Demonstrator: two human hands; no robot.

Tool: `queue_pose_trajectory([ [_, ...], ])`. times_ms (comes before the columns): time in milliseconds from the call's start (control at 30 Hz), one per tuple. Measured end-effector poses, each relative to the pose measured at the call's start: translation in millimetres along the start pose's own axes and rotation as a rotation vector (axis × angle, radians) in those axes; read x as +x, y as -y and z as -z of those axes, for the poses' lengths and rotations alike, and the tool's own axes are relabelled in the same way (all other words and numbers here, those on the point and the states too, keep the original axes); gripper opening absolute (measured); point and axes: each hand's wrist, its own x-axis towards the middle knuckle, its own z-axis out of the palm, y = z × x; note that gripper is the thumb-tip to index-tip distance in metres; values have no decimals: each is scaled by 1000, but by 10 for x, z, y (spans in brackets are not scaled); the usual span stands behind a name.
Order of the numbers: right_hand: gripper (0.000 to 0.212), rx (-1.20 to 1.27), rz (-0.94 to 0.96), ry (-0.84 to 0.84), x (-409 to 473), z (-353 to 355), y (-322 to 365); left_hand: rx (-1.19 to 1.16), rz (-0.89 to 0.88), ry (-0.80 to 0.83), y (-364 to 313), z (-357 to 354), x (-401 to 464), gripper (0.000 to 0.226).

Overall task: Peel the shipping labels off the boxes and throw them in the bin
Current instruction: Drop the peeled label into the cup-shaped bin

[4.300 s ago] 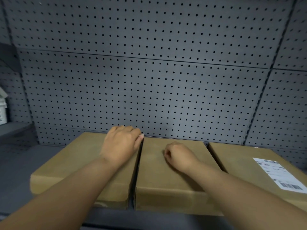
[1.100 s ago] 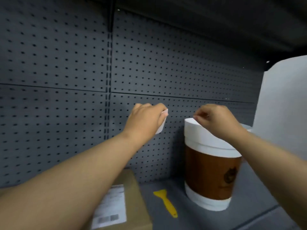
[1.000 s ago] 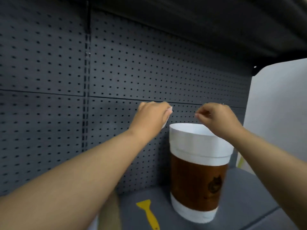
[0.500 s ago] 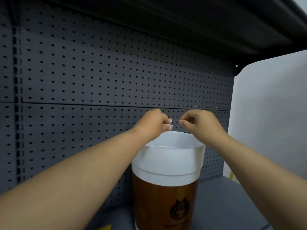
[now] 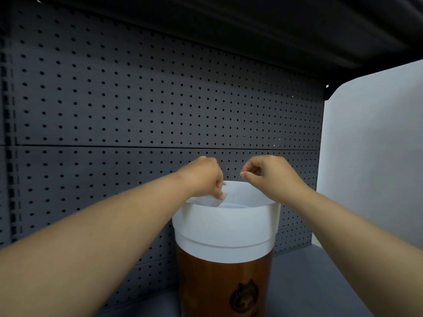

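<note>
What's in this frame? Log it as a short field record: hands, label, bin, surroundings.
left hand: pinches the label, over the bin's mouth
right hand: fingers curled, holding nothing visible, above the far rim
label: white, partly inside the bin opening
bin: white top, brown body, upright on the shelf
backdrop: grey pegboard

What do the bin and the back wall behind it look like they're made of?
Bin: probably plastic, with a smooth matte white upper band and a glossy brown lower body bearing a printed emblem. Back wall: likely painted metal pegboard, dark grey and matte, with regular punched holes and a panel seam.
</note>
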Motion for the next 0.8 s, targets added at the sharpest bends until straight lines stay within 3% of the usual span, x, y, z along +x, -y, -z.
queue_pose_trajectory([
  [100, 11, 7, 8, 16, 9, -7, -10, 14, 0, 46, -2, 8, 4, 25],
  [300, 15, 3, 24, 38, 15, -18, -10, -33, 71, 157, -11, 30, -3, 53],
  [500, 14, 26, 28, 60, -6, -27, 14, 19, 89, 276, 9, 29, -10, 38],
  [633, 13, 37, 26, 74, -5, -37, 38, -1, 90, 340, 34, 41, -23, 9],
  [800, 14, 38, 28, 88, -2, -81, 60, -14, 107, 315, 79, 23, -74, 26],
])
